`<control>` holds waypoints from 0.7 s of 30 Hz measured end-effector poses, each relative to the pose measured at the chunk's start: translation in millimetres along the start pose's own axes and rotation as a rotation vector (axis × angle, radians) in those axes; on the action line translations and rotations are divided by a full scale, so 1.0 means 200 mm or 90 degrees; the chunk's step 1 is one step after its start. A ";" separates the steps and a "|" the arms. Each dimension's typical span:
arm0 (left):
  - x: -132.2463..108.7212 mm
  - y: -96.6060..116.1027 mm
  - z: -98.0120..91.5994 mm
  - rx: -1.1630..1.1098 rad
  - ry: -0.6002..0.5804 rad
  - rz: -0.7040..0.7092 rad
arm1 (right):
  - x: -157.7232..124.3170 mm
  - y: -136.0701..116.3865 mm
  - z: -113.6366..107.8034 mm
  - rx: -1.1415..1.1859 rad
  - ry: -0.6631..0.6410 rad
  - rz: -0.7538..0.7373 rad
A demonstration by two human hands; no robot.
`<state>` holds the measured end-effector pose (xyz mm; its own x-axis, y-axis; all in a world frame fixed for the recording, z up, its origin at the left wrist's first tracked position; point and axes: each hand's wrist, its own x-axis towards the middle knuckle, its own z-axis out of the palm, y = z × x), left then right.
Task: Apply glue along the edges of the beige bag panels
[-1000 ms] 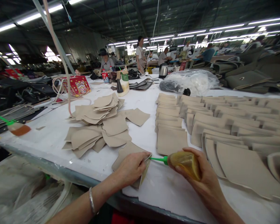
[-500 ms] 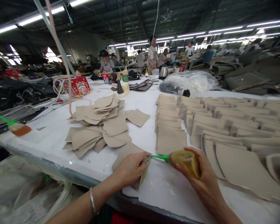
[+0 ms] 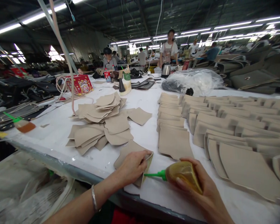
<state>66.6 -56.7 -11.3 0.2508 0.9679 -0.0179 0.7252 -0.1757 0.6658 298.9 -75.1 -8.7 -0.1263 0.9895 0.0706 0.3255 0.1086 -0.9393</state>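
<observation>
My left hand [image 3: 133, 166] is closed on a beige leather piece [image 3: 128, 150] at the table's front edge, its right edge folded up under my fingers. In my right hand [image 3: 200, 183] is a squeeze glue bottle [image 3: 183, 175] with yellowish liquid, tipped on its side. Its green nozzle points left, and the tip touches or nearly touches the lower part of the folded edge. Loose beige pieces [image 3: 91, 135] lie in a heap beyond my left hand. Overlapping rows of similar pieces [image 3: 242, 161] cover the right side.
Another green-nozzled bottle [image 3: 24, 125] with amber liquid lies at the far left. A hanging hose [image 3: 71, 77] comes down near a red patterned box [image 3: 80, 84]. Behind are a clear plastic bag [image 3: 198, 81], a kettle [image 3: 165, 70] and several people at work.
My right hand has drawn the bottle toward me, so the nozzle tip moved from the fold's upper corner down along its edge. My left hand keeps its grip. A person behind has turned and shifted.
</observation>
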 end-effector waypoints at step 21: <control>-0.02 0.03 0.01 -0.041 0.021 -0.016 | -0.10 -0.02 0.00 0.105 -0.040 0.082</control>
<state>71.0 -60.9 -9.1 0.2104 0.9776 -0.0117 0.6885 -0.1396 0.7117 300.5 -94.9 -6.3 -0.1532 0.9857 -0.0702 0.1856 -0.0411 -0.9818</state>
